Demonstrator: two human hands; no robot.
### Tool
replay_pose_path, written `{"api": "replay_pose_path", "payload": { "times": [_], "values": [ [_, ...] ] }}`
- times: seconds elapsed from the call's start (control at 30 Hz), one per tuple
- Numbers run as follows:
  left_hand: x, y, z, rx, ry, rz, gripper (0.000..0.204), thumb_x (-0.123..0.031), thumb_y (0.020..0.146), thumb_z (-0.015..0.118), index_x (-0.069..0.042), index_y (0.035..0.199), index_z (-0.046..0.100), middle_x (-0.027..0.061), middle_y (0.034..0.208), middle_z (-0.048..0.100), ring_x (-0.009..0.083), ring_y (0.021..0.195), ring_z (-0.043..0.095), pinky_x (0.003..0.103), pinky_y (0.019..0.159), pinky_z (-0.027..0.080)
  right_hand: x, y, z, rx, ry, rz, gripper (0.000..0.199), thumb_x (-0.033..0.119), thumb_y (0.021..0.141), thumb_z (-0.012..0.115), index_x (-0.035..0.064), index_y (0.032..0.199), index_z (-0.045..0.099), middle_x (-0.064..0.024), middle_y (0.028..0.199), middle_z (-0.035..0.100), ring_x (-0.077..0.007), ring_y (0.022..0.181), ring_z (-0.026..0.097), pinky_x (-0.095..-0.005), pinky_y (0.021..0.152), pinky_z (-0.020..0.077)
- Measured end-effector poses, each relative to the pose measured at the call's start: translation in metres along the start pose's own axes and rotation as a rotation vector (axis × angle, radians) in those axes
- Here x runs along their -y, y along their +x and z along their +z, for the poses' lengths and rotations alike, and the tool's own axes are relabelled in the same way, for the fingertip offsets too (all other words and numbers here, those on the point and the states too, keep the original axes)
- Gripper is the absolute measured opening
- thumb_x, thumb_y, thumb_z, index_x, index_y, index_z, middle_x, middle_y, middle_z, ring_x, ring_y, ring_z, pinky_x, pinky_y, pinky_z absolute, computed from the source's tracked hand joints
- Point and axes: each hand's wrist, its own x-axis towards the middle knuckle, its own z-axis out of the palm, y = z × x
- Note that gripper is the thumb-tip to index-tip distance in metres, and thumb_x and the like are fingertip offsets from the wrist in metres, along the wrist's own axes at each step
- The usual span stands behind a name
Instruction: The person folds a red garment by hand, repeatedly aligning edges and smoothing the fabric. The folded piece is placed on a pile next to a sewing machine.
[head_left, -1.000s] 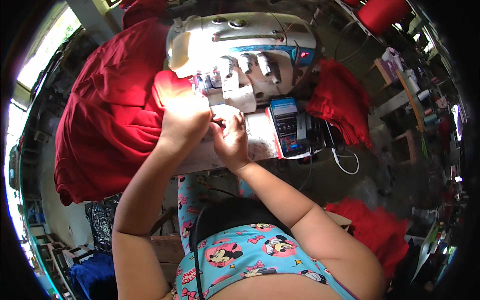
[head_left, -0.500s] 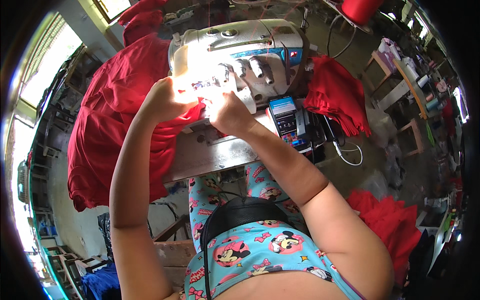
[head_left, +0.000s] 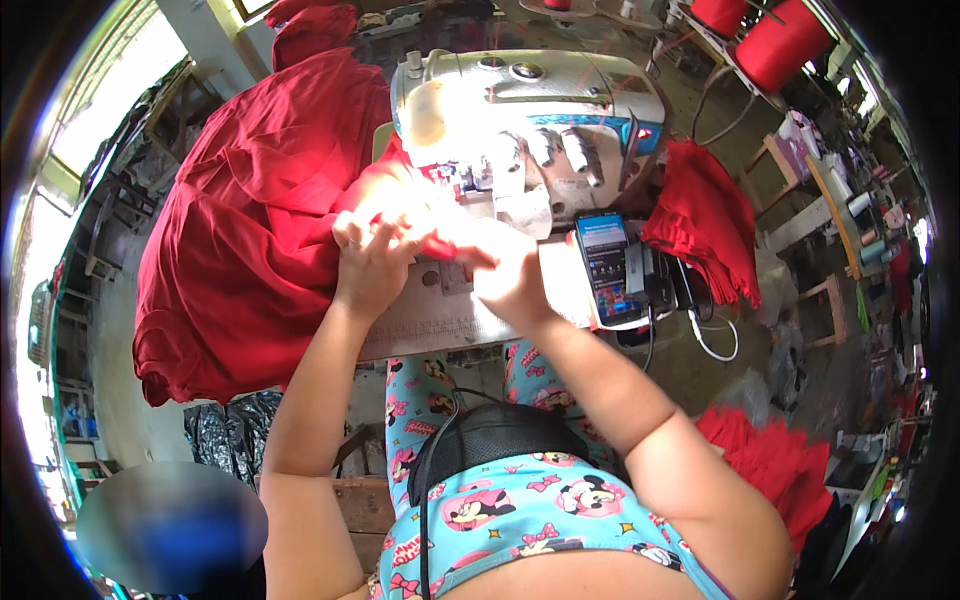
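Note:
A large heap of red cloth (head_left: 250, 230) lies at the left of the sewing machine (head_left: 560, 85) and hangs over the table's edge. My left hand (head_left: 372, 268) has its fingers curled on the near edge of this cloth. On the other side of the same piece, my right hand (head_left: 512, 275) grips the cloth, its thumb and fingertips partly washed out by glare. Both hands are in front of the machine's needle area, just above the light work table (head_left: 430, 325). Bright lamp light hides the needle and the cloth's edge there.
A phone (head_left: 604, 265) lies right of my right hand, with cables beside it. Folded red pieces (head_left: 700, 225) hang off the table's right end. Red thread cones (head_left: 785, 45) stand at the upper right. More red cloth (head_left: 770, 460) lies lower right. A blurred oval covers the lower left.
My hands have moved apart and back from the machine toward me, with red cloth now stretched between them. The view has shifted, so the machine appears further right. A blurred oval has appeared at lower left.

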Motion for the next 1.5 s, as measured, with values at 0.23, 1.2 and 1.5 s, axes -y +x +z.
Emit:
{"api": "replay_pose_path", "payload": {
  "times": [0.23, 1.2, 1.5],
  "values": [
    [-0.016, -0.008, -0.009, 0.103, 0.047, 0.085, 0.043, -0.017, 0.077, 0.057, -0.037, 0.115, 0.06, -0.0171, 0.115, 0.058, 0.0105, 0.11, 0.037, 0.038, 0.085, 0.027, -0.042, -0.037, 0.021, -0.137, -0.058, -0.184, 0.036, -0.016, 0.064, 0.054, -0.001, 0.095, 0.065, -0.0162, 0.09, 0.067, -0.0279, 0.082, 0.066, -0.0324, 0.073, 0.0529],
    [0.074, 0.041, 0.05, 0.169, -0.143, 0.061, 0.025, -0.008, 0.082, 0.047, -0.011, 0.096, 0.068, 0.0055, 0.105, 0.066, 0.0271, 0.108, 0.058, 0.04, 0.084, 0.046, -0.011, -0.021, 0.094, 0.061, -0.351, -0.184, 0.023, 0.003, 0.074, 0.06, 0.0092, 0.096, 0.061, -0.0089, 0.095, 0.062, -0.0281, 0.084, 0.062, -0.0383, 0.073, 0.0509],
    [-0.041, 0.065, -0.039, 1.066, -0.208, 0.119, 0.024, -0.015, 0.073, 0.057, -0.003, 0.09, 0.068, 0.0187, 0.088, 0.067, 0.0316, 0.084, 0.066, 0.043, 0.072, 0.054, 0.041, -0.061, 0.105, 0.786, -0.322, -0.34, 0.038, 0.018, 0.071, 0.07, 0.0099, 0.108, 0.064, -0.0172, 0.125, 0.054, -0.0383, 0.124, 0.043, -0.0519, 0.107, 0.0277]
  ]
}}
